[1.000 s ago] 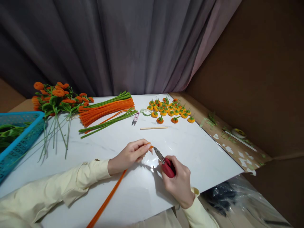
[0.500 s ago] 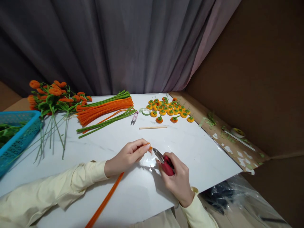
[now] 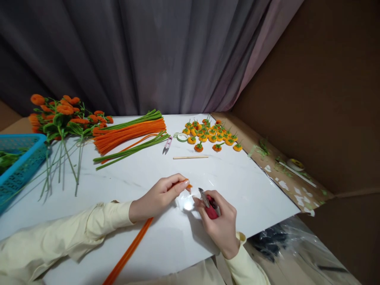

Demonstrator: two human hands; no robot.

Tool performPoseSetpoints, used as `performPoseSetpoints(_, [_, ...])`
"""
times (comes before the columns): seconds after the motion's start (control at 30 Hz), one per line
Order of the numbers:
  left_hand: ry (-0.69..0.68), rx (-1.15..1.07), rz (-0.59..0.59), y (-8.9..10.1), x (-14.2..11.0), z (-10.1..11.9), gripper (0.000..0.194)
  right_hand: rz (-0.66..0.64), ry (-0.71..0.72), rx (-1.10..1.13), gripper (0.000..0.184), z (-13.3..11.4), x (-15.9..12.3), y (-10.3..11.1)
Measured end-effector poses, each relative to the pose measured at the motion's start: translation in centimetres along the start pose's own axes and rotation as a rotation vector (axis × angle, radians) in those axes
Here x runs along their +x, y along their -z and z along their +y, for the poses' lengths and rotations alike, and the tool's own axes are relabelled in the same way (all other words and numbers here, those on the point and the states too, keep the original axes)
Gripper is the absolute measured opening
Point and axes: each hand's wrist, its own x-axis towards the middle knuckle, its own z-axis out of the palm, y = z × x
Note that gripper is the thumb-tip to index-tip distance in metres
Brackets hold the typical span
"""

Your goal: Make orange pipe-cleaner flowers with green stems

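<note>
My left hand (image 3: 164, 196) is closed around a few orange pipe cleaners (image 3: 130, 249); their short ends stick out past the thumb and fingertips, and the long part trails below the wrist toward the table's front. My right hand (image 3: 221, 221) grips red-handled pliers (image 3: 211, 206). The jaws of the pliers point up and left, a small gap away from the orange ends. Part of the handles is hidden inside my right palm.
Behind my hands lie a wooden stick (image 3: 190, 157), small snips (image 3: 168, 145), a tape roll (image 3: 182, 137) and orange and green pipe cleaners (image 3: 130, 134). Several small yellow-orange flower heads (image 3: 212, 138) sit at the back right. Orange flowers (image 3: 65, 109) and a blue basket (image 3: 26, 170) are left.
The pliers have drawn back right from the orange ends, which they were touching before. My left hand keeps its hold. The whole view has shifted slightly.
</note>
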Motion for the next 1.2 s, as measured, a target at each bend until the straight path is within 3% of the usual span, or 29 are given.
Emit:
performPoseSetpoints(0.27, [-0.016,0.007,0.002,0.07,0.01,0.06,0.023,0.017,0.058,-0.133,0.009,0.56,-0.24,-0.35])
performPoseSetpoints(1.2, [-0.005,0.044,-0.006,0.02,-0.08,0.01,0.025,0.016,0.051,-0.166,0.008,0.53,-0.24,-0.42])
